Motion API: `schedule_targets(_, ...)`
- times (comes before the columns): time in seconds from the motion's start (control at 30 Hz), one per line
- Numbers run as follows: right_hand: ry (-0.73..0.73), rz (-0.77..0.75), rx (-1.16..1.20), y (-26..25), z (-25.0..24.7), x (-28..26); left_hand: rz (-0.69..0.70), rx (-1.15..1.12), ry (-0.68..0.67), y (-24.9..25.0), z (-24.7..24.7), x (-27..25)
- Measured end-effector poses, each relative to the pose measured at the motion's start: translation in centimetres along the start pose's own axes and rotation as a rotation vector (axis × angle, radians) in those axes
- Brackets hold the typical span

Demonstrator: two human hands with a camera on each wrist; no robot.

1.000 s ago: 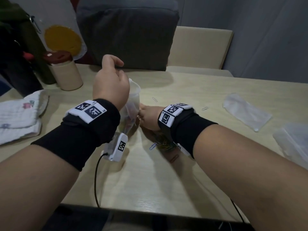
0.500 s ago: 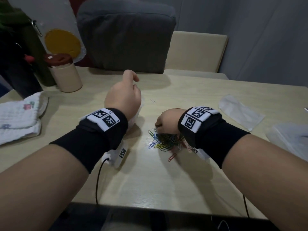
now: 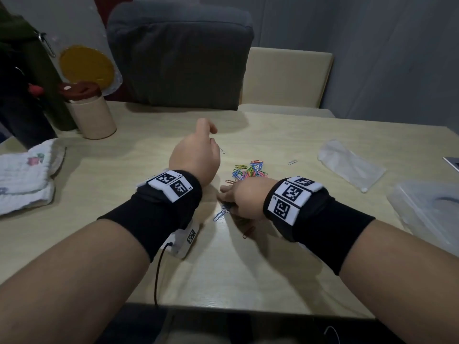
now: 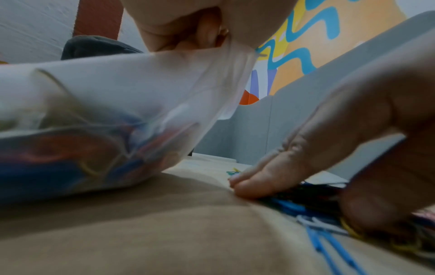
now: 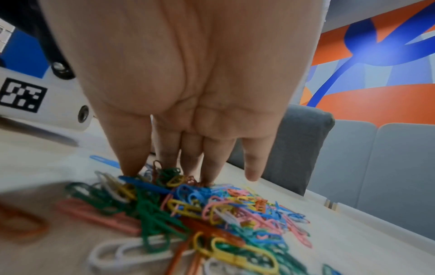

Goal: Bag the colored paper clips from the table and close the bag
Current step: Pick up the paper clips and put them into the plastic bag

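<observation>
A heap of colored paper clips (image 3: 249, 170) (image 5: 212, 208) lies mid-table. My right hand (image 3: 236, 198) (image 5: 176, 167) reaches down onto its near edge, straight fingers and thumb touching the clips without closing round any. A blue clip (image 3: 219, 216) and a brown one (image 3: 248, 232) lie loose beside that hand. My left hand (image 3: 195, 157) (image 4: 200, 28) pinches the top edge of a clear plastic bag (image 4: 117, 111), which rests on the table with several clips inside. The left hand and wrist hide the bag in the head view.
A beige canister (image 3: 89, 112) with a brown lid stands back left, with a folded white cloth (image 3: 24, 175) at the left edge. Empty clear bags (image 3: 352, 165) (image 3: 427, 212) lie to the right. Stray clips (image 3: 292, 162) (image 3: 222, 150) sit apart. A grey chair back (image 3: 178, 58) stands behind the table.
My right hand has left the bag's mouth and come down onto the clip heap. The left hand has lowered the bag toward the table and drifted right.
</observation>
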State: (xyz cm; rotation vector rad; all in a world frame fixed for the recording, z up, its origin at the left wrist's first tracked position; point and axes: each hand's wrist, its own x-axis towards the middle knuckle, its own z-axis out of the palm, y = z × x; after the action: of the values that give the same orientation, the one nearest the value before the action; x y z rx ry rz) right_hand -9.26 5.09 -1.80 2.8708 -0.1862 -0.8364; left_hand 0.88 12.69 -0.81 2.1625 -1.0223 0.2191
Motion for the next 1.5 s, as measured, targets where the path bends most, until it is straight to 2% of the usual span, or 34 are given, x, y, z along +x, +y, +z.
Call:
schedule_targets(0.13,0.23,0.002,0.123,0.2,0.3,-0.3,0.028,0.025,-0.018,0.1,0.8,0.0)
schedule_targets(0.23,0.268,-0.091,0.196,-0.8,0.9,-0.5,0.057,0.041,-0.024,0.3,1.3,0.0)
schedule_targets(0.3,0.287,-0.094,0.181,-0.9,1.2,-0.4,0.066,0.037,-0.037,0.5,1.5,0.0)
schedule_targets(0.5,0.252,0.032,0.15,1.3,1.3,-1.7,0.135,-0.05,-0.091,0.9,2.0,-0.4)
schedule_targets(0.63,0.336,0.218,0.323,2.9,1.4,-2.4,0.199,-0.139,-0.128,1.3,2.2,-0.9)
schedule_targets(0.77,0.182,0.414,0.356,3.8,2.0,-2.5,0.142,-0.179,-0.142,1.0,2.4,-0.7)
schedule_targets(0.97,0.234,0.406,0.378,4.1,2.4,-2.2,0.12,-0.129,-0.175,0.7,2.8,-0.5)
schedule_targets(1.17,0.277,0.422,0.366,4.7,1.9,-2.3,0.104,-0.211,-0.199,0.6,3.0,-0.5)
schedule_targets(1.4,0.396,0.551,0.617,6.0,1.4,-2.9,0.094,-0.232,-0.179,0.6,3.0,-0.4)
schedule_targets(1.5,0.502,0.567,0.822,6.6,1.1,-2.9,0.09,-0.249,-0.164,0.6,3.1,-0.3)
